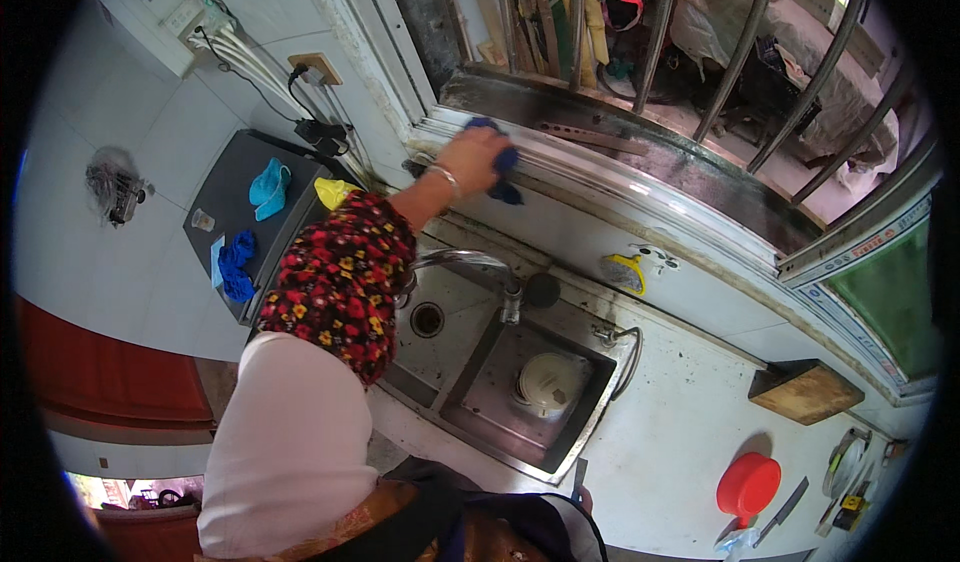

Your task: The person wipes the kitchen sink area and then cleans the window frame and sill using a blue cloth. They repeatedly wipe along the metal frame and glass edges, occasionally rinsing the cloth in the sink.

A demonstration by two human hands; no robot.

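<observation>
My left hand (474, 163) presses a dark blue cloth (505, 164) onto the white window track (555, 158). Its wrist wears a bracelet, and a floral sleeve cover (337, 284) wraps the forearm. At the bottom, beside my clothing, only a small part of my right hand (586, 499) shows. A narrow grey blade-like strip (580, 478) lies against it; whether the fingers grip it is hidden. Below the window is a two-basin steel sink (487, 382) with a curved faucet (469, 257). A pale round dish (550, 382) sits in the right basin.
Metal bars (735, 59) stand outside the window. A yellow-edged scrubber (625, 272) hangs on the wall. The counter (667, 427) holds a red dipper (748, 485), a kitchen knife (784, 509) and a wooden block (807, 391). Cloths lie on a dark cabinet (289, 176); cables run above it.
</observation>
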